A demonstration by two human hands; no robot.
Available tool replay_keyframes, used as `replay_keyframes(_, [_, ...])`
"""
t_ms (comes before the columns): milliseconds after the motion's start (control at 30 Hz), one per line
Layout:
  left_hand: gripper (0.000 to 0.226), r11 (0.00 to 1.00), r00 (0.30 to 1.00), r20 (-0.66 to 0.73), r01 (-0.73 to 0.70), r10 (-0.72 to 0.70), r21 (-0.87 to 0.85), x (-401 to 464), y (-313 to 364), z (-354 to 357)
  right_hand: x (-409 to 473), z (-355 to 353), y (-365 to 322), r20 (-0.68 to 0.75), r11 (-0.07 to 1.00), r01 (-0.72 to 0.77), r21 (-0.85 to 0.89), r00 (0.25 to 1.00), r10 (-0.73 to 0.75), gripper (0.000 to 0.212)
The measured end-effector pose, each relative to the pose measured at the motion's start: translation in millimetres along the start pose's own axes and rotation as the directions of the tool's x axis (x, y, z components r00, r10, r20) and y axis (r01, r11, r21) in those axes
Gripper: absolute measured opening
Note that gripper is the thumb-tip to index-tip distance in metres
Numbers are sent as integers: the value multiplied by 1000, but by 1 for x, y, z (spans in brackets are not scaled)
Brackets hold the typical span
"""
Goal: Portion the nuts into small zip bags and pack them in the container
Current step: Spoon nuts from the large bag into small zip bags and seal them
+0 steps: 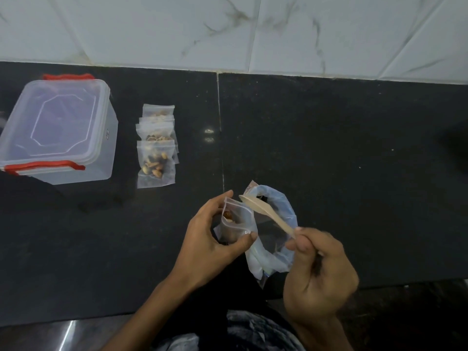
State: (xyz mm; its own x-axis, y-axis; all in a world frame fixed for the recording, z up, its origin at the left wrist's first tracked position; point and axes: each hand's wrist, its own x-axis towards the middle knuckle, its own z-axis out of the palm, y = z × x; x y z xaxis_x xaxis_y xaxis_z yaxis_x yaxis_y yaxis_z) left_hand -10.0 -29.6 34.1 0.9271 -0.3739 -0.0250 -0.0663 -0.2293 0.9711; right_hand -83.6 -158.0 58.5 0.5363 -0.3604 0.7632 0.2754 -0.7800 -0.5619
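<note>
My left hand (207, 236) holds a small clear zip bag (238, 219) open, with a few nuts visible inside. My right hand (319, 272) grips the handle of a pale wooden spoon (263, 211), whose bowl is tipped over the small bag's mouth. Behind the spoon lies a larger blue-tinted plastic bag (278, 239) with its mouth rolled open. Several filled small zip bags (157, 148) lie in an overlapping pile on the black counter. At the far left stands the clear plastic container (60, 127), lid on, with red clip handles.
The black stone counter (342, 160) stretches to the right, with a seam running down its middle. A white marbled tile wall (253, 29) rises behind it. The counter's front edge runs just below my hands.
</note>
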Motion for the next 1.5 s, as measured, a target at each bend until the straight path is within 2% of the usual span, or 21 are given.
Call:
replay_keyframes(100, [71, 1000, 1000, -2, 9, -9, 14, 0, -2, -1, 7, -7, 0, -107, 995, -94, 30, 990, 97, 23])
replay_keyframes(167, [72, 1000, 1000, -9, 19, -19, 8, 0, -3, -2, 18, -14, 7, -129, 955, -293, 39, 947, 295, 18])
replay_keyframes(267, [72, 1000, 999, -14, 29, -29, 5, 0, -5, -4, 23, -20, 31, -77, 775, -631, -35, 775, 628, 27])
replay_keyframes(333, [72, 999, 999, -18, 32, -32, 8, 2, -5, -5, 20, -20, 45, -35, 672, -737, -75, 675, 737, 29])
replay_keyframes(400, [71, 999, 999, -21, 35, -34, 21, 3, -6, -5, 15, -17, 50, 3, 632, -762, -144, 638, 770, 30])
replay_keyframes(533, [71, 998, 999, -25, 40, -39, 46, 5, -7, -5, 5, -11, 50, 25, 604, -770, -205, 613, 790, 27])
replay_keyframes(600, [72, 998, 999, -33, 43, -41, 49, 4, -8, -6, 2, -13, 51, 72, 551, -794, -255, 553, 830, 25])
replay_keyframes(700, [73, 997, 997, -55, 52, -49, 57, 4, -10, -6, 5, -23, 54, 193, 469, -764, -443, 430, 882, 20])
replay_keyframes(800, [71, 996, 996, -53, 70, -67, 61, 5, -12, -6, 10, -33, 55, 303, 444, -697, -562, 326, 896, 19])
replay_keyframes(867, [68, 995, 995, -50, 85, -83, 43, 4, -12, -5, 11, -38, 54, 351, 458, -645, -612, 297, 888, 20])
replay_keyframes(933, [66, 995, 994, -55, 95, -94, 18, 3, -11, -5, 10, -42, 52, 357, 477, -522, -707, 319, 878, 29])
replay_keyframes(1000, [64, 995, 993, -65, 98, -97, 7, 2, -9, -6, 12, -42, 46, 326, 454, -358, -816, 363, 873, 48])
replay_keyframes(1067, [59, 995, 992, -69, 103, -103, -3, 2, -5, -8, 15, -41, 37, 291, 447, -284, -848, 455, 842, 59])
replay_keyframes(1100, [56, 994, 992, -70, 106, -106, -10, 3, -2, -10, 18, -40, 31, 295, 482, -271, -833, 518, 803, 59])
replay_keyframes(1167, [55, 994, 991, -75, 105, -107, -38, 2, 4, -13, 26, -37, 19, 383, 630, -269, -728, 602, 700, 49])
replay_keyframes(1200, [58, 992, 990, -86, 106, -111, -62, 2, 7, -14, 30, -34, 14, 466, 720, -285, -633, 602, 648, 43])
replay_keyframes(1267, [63, 988, 987, -111, 108, -120, -109, 0, 14, -17, 35, -21, 1, 638, 839, -394, -375, 546, 543, 40])
replay_keyframes(1333, [57, 987, 986, -132, 87, -105, -133, -1, 23, -21, 35, -2, -12, 751, 841, -508, -184, 480, 455, 44])
replay_keyframes(1367, [52, 987, 986, -137, 75, -95, -142, -1, 26, -23, 33, 8, -17, 777, 844, -523, -124, 477, 410, 44])
replay_keyframes(1433, [45, 984, 984, -149, 70, -95, -162, -2, 31, -29, 29, 26, -23, 761, 850, -526, -2, 551, 343, 35])
replay_keyframes(1500, [51, 980, 978, -170, 87, -118, -178, -2, 31, -37, 28, 39, -26, 717, 822, -563, 86, 608, 342, 25])
